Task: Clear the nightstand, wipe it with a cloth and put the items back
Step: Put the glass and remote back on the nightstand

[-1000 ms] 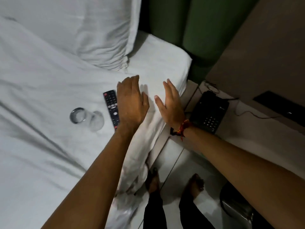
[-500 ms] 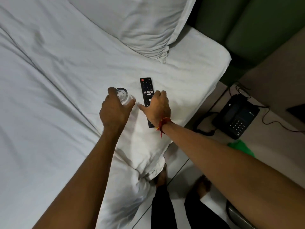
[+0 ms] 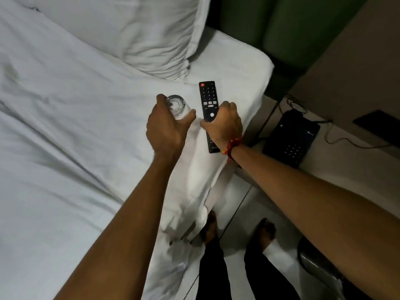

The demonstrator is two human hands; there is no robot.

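Note:
A clear drinking glass [image 3: 177,106] lies on the white bed sheet [image 3: 75,126], and my left hand [image 3: 167,126] is wrapped around it. Just to its right a black TV remote [image 3: 208,98] lies on the sheet, with my right hand [image 3: 225,124] closed over its lower half, thumb on its left edge. A red thread is tied on my right wrist. The nightstand [image 3: 346,169] stands at the right beside the bed, with a black desk phone [image 3: 291,139] on it.
A white pillow [image 3: 140,33] lies at the head of the bed. A green padded headboard [image 3: 281,29] rises behind. Phone cables [image 3: 337,139] trail over the nightstand. My bare feet [image 3: 262,232] stand on the tiled floor; a dark bin [image 3: 320,269] sits at lower right.
Both hands moved from flat above the sheet onto the items: the left closed round the glass, the right went from touching the remote to gripping it. The view shifted.

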